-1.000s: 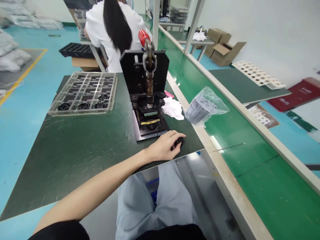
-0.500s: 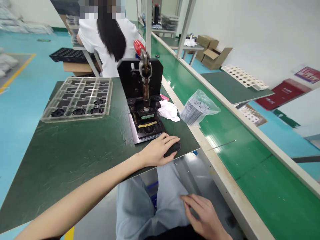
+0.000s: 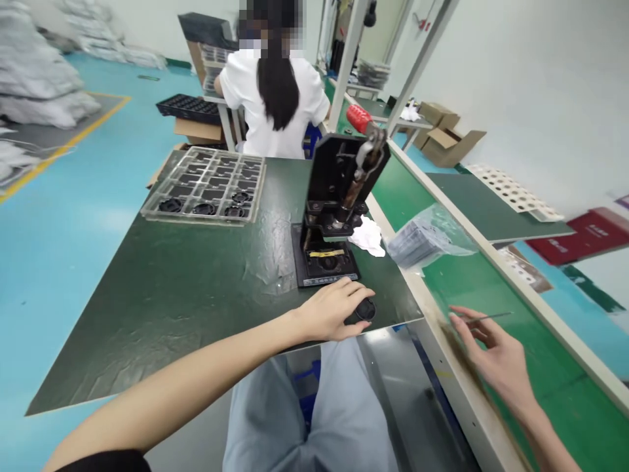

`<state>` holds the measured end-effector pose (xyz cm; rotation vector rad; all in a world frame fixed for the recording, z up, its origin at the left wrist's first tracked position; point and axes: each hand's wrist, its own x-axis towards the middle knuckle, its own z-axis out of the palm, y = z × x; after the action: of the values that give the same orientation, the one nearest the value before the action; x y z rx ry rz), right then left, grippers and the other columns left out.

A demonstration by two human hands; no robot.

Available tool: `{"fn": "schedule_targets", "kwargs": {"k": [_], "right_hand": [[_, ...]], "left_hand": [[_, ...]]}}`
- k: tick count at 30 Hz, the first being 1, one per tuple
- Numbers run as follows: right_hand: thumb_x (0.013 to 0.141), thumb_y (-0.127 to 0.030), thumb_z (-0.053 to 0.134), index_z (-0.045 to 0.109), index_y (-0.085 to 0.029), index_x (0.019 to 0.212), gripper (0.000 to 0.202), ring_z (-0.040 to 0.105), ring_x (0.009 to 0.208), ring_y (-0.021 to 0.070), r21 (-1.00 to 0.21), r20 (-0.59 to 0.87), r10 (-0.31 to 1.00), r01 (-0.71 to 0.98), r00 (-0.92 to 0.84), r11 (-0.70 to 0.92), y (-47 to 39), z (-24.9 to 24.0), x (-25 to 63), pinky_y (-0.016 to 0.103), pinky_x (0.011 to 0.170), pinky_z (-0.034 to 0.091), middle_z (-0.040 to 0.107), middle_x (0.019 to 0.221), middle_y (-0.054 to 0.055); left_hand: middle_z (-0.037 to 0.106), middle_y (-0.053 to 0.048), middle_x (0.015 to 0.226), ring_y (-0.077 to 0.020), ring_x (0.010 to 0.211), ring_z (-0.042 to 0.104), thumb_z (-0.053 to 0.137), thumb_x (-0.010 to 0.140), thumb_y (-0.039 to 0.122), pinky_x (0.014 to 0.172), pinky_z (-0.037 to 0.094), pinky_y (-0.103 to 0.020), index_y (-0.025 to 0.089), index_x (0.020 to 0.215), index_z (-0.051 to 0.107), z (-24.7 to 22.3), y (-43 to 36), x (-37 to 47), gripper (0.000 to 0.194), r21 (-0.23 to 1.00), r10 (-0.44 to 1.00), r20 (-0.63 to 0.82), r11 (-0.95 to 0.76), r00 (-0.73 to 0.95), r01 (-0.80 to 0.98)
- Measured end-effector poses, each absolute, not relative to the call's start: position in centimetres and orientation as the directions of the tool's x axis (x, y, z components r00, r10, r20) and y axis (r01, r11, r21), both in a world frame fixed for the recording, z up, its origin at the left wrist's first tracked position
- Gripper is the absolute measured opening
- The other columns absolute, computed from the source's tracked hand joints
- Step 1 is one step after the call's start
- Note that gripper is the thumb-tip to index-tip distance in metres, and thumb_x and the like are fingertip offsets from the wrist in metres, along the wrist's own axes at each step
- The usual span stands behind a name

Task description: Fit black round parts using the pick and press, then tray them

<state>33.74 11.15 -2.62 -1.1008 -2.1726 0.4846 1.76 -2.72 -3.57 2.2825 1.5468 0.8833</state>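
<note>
My left hand [image 3: 339, 309] rests at the front edge of the dark green table, its thumb and fingers around a round black part [image 3: 366, 309]. Over the green conveyor, my right hand [image 3: 496, 354] has its thumb and forefinger close together at the near end of a thin rod [image 3: 491, 317]; whether they grip it is hard to tell. A black toggle press [image 3: 339, 190] with a red handle stands just behind my left hand. In its base lies a round black piece [image 3: 328, 263] beneath a yellow strip.
A clear compartment tray [image 3: 204, 221] with black parts sits at the table's back left. White tissue [image 3: 368, 236] lies right of the press. A bagged stack [image 3: 417, 242] rests on the conveyor's near edge. A person in white [image 3: 250, 131] sits beyond the table.
My right hand has moved from above my lap up and right to the rod over the conveyor. My left hand stays around the black part. The view has shifted, so the press appears farther right.
</note>
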Motion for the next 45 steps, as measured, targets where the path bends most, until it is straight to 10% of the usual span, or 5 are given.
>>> {"fn": "schedule_targets", "kwargs": {"k": [6,10,20,45], "right_hand": [[0.1,-0.045,0.061,0.074,-0.019,0.086,0.033,0.067,0.057,0.0147,-0.391,0.54,0.701,0.599,-0.466,0.699,8.9,0.4,33.0,0.023,0.057,0.054,0.071,0.072,0.001],[0.098,-0.032,0.07,0.074,-0.018,0.093,0.016,0.064,0.058,0.0148,-0.539,0.677,0.687,0.459,-0.263,0.706,6.7,3.7,27.6,0.026,0.058,0.055,0.068,0.071,0.002],[0.099,-0.045,0.068,0.068,-0.016,0.088,0.031,0.066,0.058,0.0132,-0.831,0.483,0.614,-0.105,-0.624,0.546,8.7,-1.1,10.5,0.023,0.056,0.058,0.07,0.072,0.004],[0.101,-0.037,0.065,0.071,-0.018,0.097,0.021,0.069,0.079,0.0176,-0.773,0.492,0.564,-0.035,-0.663,0.633,9.9,-3.7,9.9,0.03,0.072,0.059,0.07,0.092,0.006]], "left_hand": [[0.069,-0.014,0.128,-0.0278,0.109,0.06,0.063,0.096,0.034,0.096,0.053,-0.039,0.009,0.132,0.057,-4.3,-2.5,2.0,0.044,0.516,0.877,0.381,-0.463,0.292,0.721],[0.07,-0.014,0.124,-0.0274,0.106,0.062,0.064,0.096,0.036,0.094,0.052,-0.039,0.01,0.128,0.058,-4.2,-2.6,2.0,0.041,0.487,0.87,0.386,-0.474,0.306,0.734],[0.073,-0.011,0.112,-0.029,0.104,0.067,0.071,0.092,0.045,0.094,0.052,-0.041,0.012,0.123,0.064,-4.2,-2.9,1.8,0.046,0.442,0.85,0.387,-0.512,0.358,0.737],[0.073,-0.01,0.119,-0.0282,0.112,0.067,0.073,0.091,0.038,0.099,0.052,-0.042,0.015,0.124,0.064,-4.1,-2.9,1.9,0.041,0.538,0.871,0.353,-0.487,0.341,0.688]]}}
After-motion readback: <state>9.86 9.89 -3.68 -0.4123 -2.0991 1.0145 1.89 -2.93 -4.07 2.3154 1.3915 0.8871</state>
